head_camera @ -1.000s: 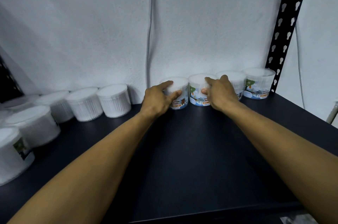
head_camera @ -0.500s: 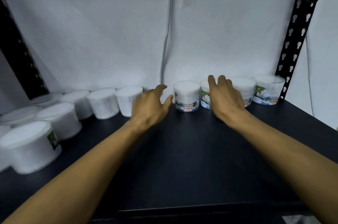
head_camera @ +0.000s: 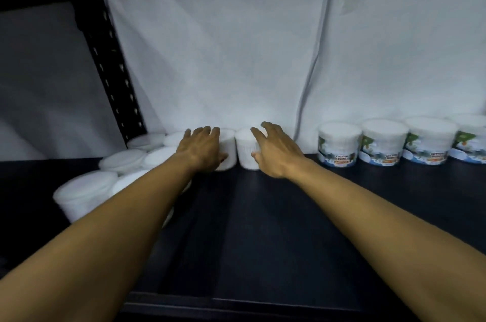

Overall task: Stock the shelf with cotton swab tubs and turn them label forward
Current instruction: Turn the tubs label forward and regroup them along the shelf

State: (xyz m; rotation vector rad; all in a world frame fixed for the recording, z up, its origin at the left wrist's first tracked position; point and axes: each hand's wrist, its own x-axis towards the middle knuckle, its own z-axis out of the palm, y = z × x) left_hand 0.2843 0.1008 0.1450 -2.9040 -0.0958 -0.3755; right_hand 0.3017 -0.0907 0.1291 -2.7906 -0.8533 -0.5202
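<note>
Both hands reach two plain white tubs at the back wall: left hand (head_camera: pixel 203 149) wraps one tub (head_camera: pixel 226 149), right hand (head_camera: pixel 276 153), fingers spread, touches the next tub (head_camera: pixel 246 149). Labelled tubs (head_camera: pixel 339 146) sit right.

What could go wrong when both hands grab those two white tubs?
The left hand and right hand reach two blank-faced tubs standing close together, so turning one could bump the other. More tubs crowd the left arm and might get knocked. The picture is blurry, so a quick grab might miss.
</note>
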